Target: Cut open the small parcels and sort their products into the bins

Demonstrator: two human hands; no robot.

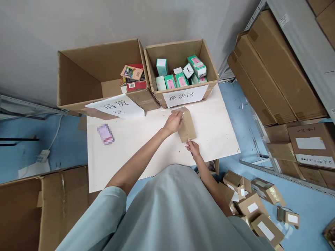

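A small brown cardboard box (187, 126) lies on the white tabletop, with shiny clear tape along its upper part. My left hand (173, 122) is at the box's far left edge, its fingers bent and closed against the tape and the edge. At the near end, my right hand (193, 147) has its thumb and fingertips on the box's edge. Something small and dark shows under that palm, too hidden to name. Just beyond the small box stands an open carton (210, 87) of green-and-white boxes (181, 79), with a handwritten paper label (185, 96) on its front.
Left of that carton stands another open carton (78, 78) with several red and colourful boxes (136, 85). A blurred purple item (105, 134) lies on the white table (125, 150). Opened small cartons (252, 205) pile on the blue floor at right, beside shelving with large cartons (274, 69).
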